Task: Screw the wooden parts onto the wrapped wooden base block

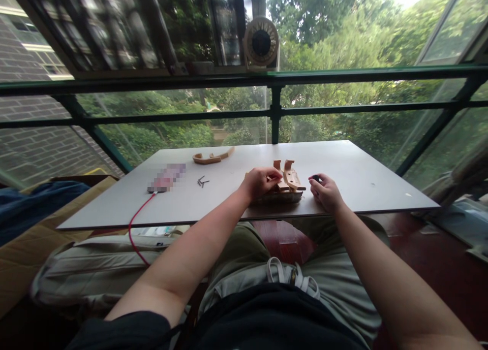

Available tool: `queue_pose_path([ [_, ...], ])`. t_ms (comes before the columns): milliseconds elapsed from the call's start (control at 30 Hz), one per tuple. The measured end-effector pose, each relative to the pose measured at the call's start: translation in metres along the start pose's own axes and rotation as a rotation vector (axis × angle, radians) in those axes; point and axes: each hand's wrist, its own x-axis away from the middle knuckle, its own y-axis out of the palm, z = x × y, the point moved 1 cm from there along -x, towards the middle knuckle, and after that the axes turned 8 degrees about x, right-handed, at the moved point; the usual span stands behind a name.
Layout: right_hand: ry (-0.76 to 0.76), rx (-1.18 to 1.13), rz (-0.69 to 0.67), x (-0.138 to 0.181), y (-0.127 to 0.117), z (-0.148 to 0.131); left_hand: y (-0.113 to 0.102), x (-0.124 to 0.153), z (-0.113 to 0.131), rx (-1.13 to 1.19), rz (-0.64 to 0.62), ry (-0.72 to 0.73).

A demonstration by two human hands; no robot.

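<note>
My left hand (pixel 260 182) is closed in a pinch over the left side of a tan, wood-coloured assembly (pixel 292 179). What its fingertips hold, if anything, is too small to tell. Two curled upright tabs rise from the assembly's far side, and small holes show in its face. Beneath it lies a darker, flat base (pixel 284 197), close to the table's near edge. Just right of the assembly, apart from it, my right hand (pixel 326 192) is closed around a small black object (pixel 315 178); only its top end shows above the fingers.
On the white table (pixel 224 187) lie a curved tan piece (pixel 213 158), several small dark pins or screws (pixel 202 181) and a blurred-out phone (pixel 166 178) with a red cable (pixel 132 223). A fan (pixel 261 42) stands behind, by the green railing (pixel 183 117).
</note>
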Motion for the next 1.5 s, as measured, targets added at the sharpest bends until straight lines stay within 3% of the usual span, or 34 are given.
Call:
queue_pose_path([
  [400, -0.013, 0.011, -0.004, 0.001, -0.001, -0.001, 0.002, -0.005, 0.004, -0.014, -0.026, 0.059],
  [633, -0.009, -0.060, -0.048, -0.001, -0.001, -0.010, 0.001, -0.003, 0.003, 0.046, -0.027, 0.004],
  [767, -0.105, 0.015, -0.060, -0.010, -0.003, -0.049, 0.000, -0.002, 0.002, 0.080, -0.034, -0.042],
  [1000, -0.345, 0.157, -0.051, -0.027, -0.005, -0.154, 0.001, -0.004, -0.004, 0.190, -0.050, -0.095],
  [1133, -0.483, 0.380, -0.106, -0.031, 0.006, -0.182, 0.001, -0.003, -0.006, 0.189, -0.033, -0.098],
  [1233, -0.512, 0.449, -0.154, -0.033, 0.020, -0.182, 0.001, -0.002, -0.006, 0.182, -0.026, -0.081],
  [1500, -0.471, 0.394, -0.172, -0.047, 0.053, -0.149, 0.001, -0.002, -0.007, 0.229, 0.004, -0.116],
])
